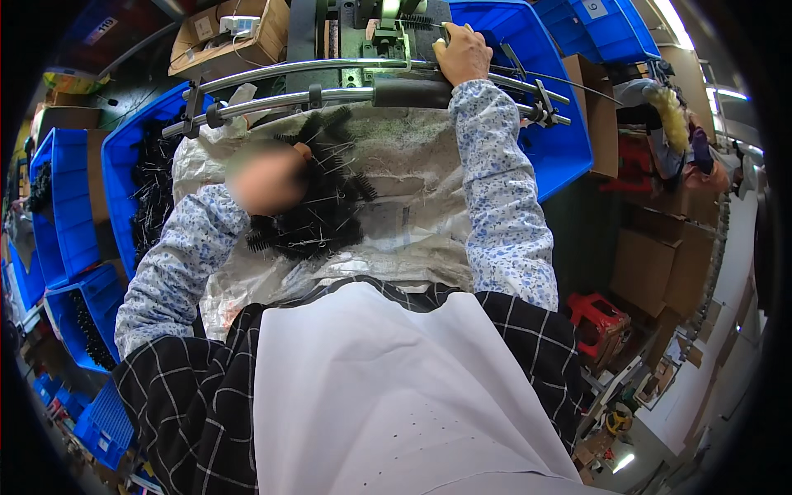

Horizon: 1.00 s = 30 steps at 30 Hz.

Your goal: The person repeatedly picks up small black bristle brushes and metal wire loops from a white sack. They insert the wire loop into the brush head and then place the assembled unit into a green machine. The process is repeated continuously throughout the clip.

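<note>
My right hand (464, 54) is at the machine (381, 41) at the top, its fingers closed by the wire end of a black twisted-wire brush (418, 21). That brush lies level, its bristles reaching left to the machine's metal head. My left hand (266, 177) rests at the left edge of a pile of black wire brushes (326, 219); a blur covers it, so its fingers cannot be made out. The pile, with thin silvery wire stems poking out, lies on a whitish woven sheet (412, 198) in front of my lap.
Two metal rails (289, 103) cross in front of the machine. A blue bin (120, 173) of black brushes stands left, another blue bin (569, 140) right. A cardboard box (194, 54) with a small device sits at upper left. A red stool (596, 322) is at right.
</note>
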### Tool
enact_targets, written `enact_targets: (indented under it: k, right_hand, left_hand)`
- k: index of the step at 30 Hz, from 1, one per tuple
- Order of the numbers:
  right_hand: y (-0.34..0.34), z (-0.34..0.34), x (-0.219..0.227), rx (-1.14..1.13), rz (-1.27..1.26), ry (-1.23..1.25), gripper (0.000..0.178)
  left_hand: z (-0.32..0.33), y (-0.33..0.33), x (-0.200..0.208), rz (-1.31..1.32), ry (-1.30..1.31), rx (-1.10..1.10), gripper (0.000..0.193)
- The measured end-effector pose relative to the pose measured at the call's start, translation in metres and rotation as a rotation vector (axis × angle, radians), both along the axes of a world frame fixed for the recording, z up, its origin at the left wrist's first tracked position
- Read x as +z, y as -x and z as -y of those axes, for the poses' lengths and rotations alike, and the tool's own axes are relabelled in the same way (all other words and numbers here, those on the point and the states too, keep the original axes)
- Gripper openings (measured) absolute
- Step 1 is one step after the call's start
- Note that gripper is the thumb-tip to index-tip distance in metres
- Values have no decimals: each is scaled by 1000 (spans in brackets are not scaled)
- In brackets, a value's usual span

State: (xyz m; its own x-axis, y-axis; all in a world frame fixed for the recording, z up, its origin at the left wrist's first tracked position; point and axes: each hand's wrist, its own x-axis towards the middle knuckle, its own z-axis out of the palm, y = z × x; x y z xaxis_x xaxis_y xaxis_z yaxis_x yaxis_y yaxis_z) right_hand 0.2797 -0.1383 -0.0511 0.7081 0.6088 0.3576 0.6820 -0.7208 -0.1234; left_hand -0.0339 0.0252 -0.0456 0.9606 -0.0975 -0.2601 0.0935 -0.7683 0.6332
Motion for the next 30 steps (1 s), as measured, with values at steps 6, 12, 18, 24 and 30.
enact_targets:
  k: [6,12,18,24,30]
  right_hand:
    - [29,-41,-3,46,-4,-18,24]
    - [43,-51,2,19,59,55,30]
    - [8,-10,3,4,93,9,29]
    - [-40,6,8,-103,-92,57,25]
    - [-54,21,34,-29,-134,153,25]
  left_hand:
    - [-7,-4,22,-94,7,-32,41]
    - [-15,-1,53,-8,117,86,31]
    - [-28,-8,80,102,243,181,26]
    - [-29,-20,94,51,264,174,27]
    - [-22,-32,85,178,334,96,27]
